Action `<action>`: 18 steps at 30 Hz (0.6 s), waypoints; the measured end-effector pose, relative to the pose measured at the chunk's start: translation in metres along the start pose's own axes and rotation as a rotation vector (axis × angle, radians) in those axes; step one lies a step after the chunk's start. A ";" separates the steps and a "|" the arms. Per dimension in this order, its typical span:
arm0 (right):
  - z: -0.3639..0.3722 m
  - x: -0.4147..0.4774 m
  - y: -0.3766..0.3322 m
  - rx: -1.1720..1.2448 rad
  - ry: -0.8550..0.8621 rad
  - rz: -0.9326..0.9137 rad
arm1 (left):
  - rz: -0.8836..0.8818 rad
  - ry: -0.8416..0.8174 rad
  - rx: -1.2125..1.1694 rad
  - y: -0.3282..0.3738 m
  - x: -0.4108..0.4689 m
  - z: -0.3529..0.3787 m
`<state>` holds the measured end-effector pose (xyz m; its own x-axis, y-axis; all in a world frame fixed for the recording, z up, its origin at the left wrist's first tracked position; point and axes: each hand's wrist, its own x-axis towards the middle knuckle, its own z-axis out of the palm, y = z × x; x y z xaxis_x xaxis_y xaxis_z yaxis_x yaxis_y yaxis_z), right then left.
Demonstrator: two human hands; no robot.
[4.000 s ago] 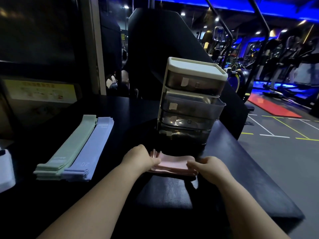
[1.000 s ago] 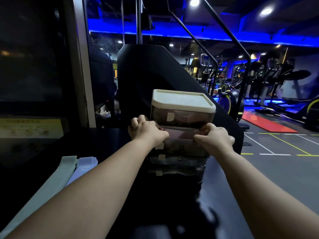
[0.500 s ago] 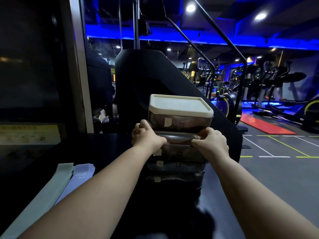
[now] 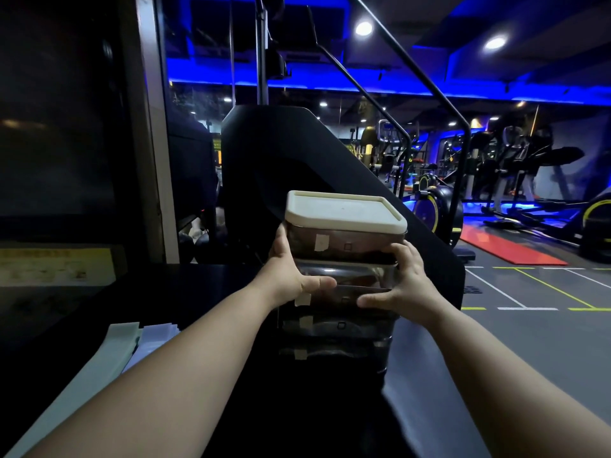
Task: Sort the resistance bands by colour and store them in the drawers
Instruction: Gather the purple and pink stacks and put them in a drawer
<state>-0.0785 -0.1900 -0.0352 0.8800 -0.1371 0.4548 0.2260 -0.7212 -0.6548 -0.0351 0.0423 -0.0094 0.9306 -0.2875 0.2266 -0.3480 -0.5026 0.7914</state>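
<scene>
L hand (image 4: 291, 276) and R hand (image 4: 405, 285) both clasp the drawer unit (image 4: 342, 327), one at each side. The fingers go round the corners and the thumbs lie flat on the front of the 2nd drawer (image 4: 347, 292), which sits between the two palms. The drawer front looks almost level w/ the others, so the step is prob. pushing it closed after one colour is stored. What is inside I cannot tell; the plastic is too dark.

Next move, in my opinion: let go, then reach down and to the left of the grip, where the green bands (image 4: 99, 368) and the lilac bands (image 4: 155, 338) lie side by side and touching on the black table (image 4: 205, 292). One stack must be lifted whole and another drawer opened.

The unit is smoky, glossy, see-through plastic w/ rounded corners. Just above the grip is a matt cream lid (image 4: 344, 209). Each drawer has a small pale tape label (image 4: 320, 242). The bands are flat, long, soft strips w/ a matt surface.
</scene>
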 end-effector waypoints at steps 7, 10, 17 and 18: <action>0.003 0.003 0.006 0.057 0.088 -0.027 | 0.011 0.054 0.025 -0.008 0.005 -0.001; 0.007 0.002 0.007 0.075 0.166 -0.022 | 0.026 0.150 0.045 -0.013 0.009 0.001; 0.020 0.009 0.018 0.044 0.199 -0.011 | 0.015 0.289 0.165 -0.014 0.014 0.010; 0.022 0.010 0.020 0.056 0.208 -0.006 | 0.018 0.302 0.165 -0.014 0.015 0.012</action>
<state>-0.0563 -0.1906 -0.0570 0.7747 -0.2737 0.5700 0.2593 -0.6846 -0.6812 -0.0177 0.0357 -0.0238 0.9071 -0.0558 0.4172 -0.3556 -0.6319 0.6887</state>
